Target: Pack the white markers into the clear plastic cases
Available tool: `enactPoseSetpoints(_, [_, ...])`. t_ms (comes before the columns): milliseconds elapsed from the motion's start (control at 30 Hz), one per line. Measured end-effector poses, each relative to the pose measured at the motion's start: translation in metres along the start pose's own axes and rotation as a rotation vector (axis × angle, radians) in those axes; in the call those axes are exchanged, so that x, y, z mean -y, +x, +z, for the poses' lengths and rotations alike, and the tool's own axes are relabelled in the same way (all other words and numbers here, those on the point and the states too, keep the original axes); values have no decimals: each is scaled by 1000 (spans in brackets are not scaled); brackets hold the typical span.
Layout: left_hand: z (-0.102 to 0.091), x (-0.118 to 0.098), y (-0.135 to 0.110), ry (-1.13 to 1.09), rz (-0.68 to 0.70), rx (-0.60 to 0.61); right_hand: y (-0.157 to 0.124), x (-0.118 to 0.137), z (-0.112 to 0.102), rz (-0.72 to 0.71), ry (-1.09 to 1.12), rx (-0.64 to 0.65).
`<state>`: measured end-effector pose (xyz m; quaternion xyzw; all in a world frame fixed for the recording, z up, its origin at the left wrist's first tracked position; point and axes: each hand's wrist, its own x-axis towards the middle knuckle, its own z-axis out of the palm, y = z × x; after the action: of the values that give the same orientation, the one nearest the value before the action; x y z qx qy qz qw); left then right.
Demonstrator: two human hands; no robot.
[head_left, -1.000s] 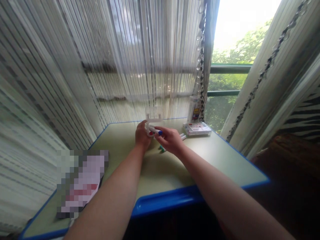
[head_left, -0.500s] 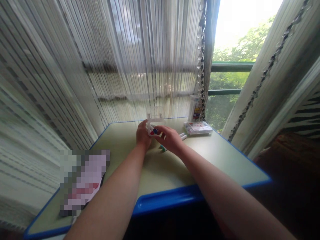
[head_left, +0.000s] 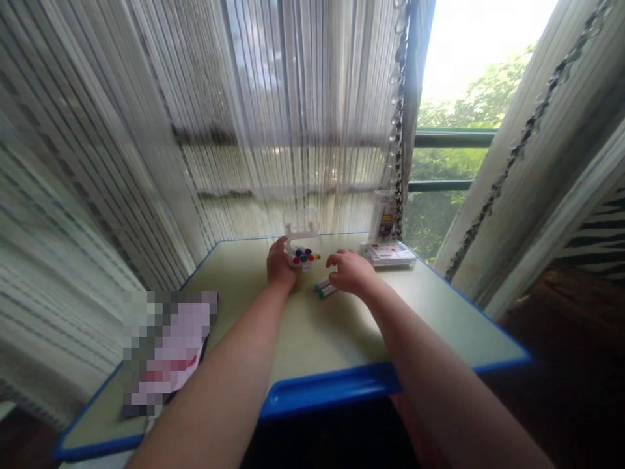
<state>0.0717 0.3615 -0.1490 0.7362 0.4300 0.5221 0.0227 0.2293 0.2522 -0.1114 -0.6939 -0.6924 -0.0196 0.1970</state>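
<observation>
A clear plastic box [head_left: 303,221] stands near the far edge of the table with its lid up. Several markers with red, blue, purple and yellow ends [head_left: 303,257] lie inside it, ends towards me. My left hand [head_left: 280,266] is wrapped round the box's left side. To the right of the box, my right hand [head_left: 350,271] hovers with bent fingers apart and nothing visible in them. Just under and beside it, white markers with green and teal ends [head_left: 324,290] lie on the table, partly hidden by that hand.
A flat transparent case [head_left: 389,254] lies at the back right, with a clear upright container [head_left: 383,218] behind it. A blurred-out pinkish item [head_left: 170,352] is at the table's left. Blue edging [head_left: 332,391] borders the table; string curtains [head_left: 254,150] hang behind.
My right hand has drawn back from the box to the right, its fingers parting. More marker ends now show in the box. My left hand stays on it.
</observation>
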Motion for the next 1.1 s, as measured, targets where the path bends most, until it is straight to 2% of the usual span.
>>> enactPoseSetpoints(100, [1,2,0,6,-9,5,0,-1,6,-19,-125,162])
enactPoseSetpoints(167, [2,2,1,17,-15,7,1,0,11,-24,-169,205])
enactPoseSetpoints(733, [4,3,2,-21,13,-10,9,-4,27,-63,-87,109])
enactPoseSetpoints(1100, [1,3,1,-13,-37,-17,12,0,34,-135,-52,92])
